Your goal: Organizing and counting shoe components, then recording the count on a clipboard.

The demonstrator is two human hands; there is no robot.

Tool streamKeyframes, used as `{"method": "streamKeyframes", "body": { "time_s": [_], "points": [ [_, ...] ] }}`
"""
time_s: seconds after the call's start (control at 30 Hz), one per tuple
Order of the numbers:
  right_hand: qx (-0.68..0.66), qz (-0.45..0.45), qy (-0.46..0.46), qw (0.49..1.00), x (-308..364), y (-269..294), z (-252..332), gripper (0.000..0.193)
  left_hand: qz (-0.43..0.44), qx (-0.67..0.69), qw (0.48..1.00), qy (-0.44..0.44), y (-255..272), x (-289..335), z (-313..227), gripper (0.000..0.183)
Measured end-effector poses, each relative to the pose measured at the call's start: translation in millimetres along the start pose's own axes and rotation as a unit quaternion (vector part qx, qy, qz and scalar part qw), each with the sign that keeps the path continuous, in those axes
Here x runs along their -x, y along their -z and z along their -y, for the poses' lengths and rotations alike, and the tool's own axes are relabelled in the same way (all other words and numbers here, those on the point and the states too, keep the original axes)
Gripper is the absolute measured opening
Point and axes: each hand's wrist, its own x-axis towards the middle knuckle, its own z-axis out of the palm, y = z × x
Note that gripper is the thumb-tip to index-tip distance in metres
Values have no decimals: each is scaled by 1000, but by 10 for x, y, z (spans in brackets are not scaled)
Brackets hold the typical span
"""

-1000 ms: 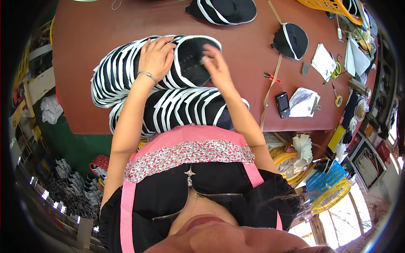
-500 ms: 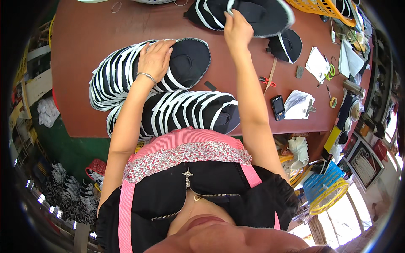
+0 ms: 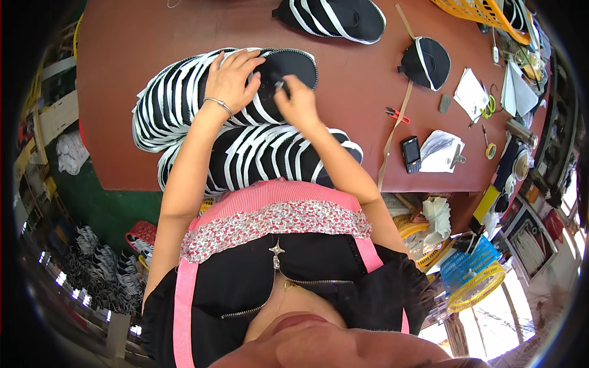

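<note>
A long overlapping row of black fabric shoe uppers with white edging [image 3: 178, 92] lies on the table before me. My left hand [image 3: 234, 78] rests on it, fingers stretched out and spread over the black cloth. Close beside it my right hand [image 3: 297, 101] is over the front upper [image 3: 294, 64], its fingers curled in a pinch. Motion blur hides what, if anything, is between those fingertips. A second row of uppers [image 3: 257, 153] lies nearer to me, partly under my forearms.
At the far side is a smaller pile of uppers [image 3: 356, 21]. A single black piece [image 3: 426, 63] lies to its right on a tan strip [image 3: 388, 147]. Red snips [image 3: 397, 115], a handheld device [image 3: 411, 153], a clipboard [image 3: 440, 153] and an orange basket [image 3: 485, 15] are farther right.
My right hand has come from the far pile back toward me and left, beside my left hand. The upper it was lifting is no longer over the far pile. My left hand stays on the row.
</note>
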Motion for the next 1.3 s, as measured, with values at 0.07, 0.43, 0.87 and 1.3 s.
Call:
{"method": "streamKeyframes", "body": {
  "time_s": [0.07, 0.43, 0.87, 1.3],
  "points": [
    [-287, 3, -203, 936, -139, 149, -117, 28, -6, -1, 1000, 3, -63, 26, 61, 36],
    [-82, 48, 134, 986, 92, 254, 220, 51, -26, 7, 1000, 10, -77, 2, 26, 36],
    [183, -249, 117, 944, -1328, 1117, 181, 21, 52, -117, 985, 118, 221, 182, 60, 61],
    [141, 64, 117, 981, -6, -255, 287, 53, -60, -65, 993, 72, -52, 133, 208, 36]
  ]
}}
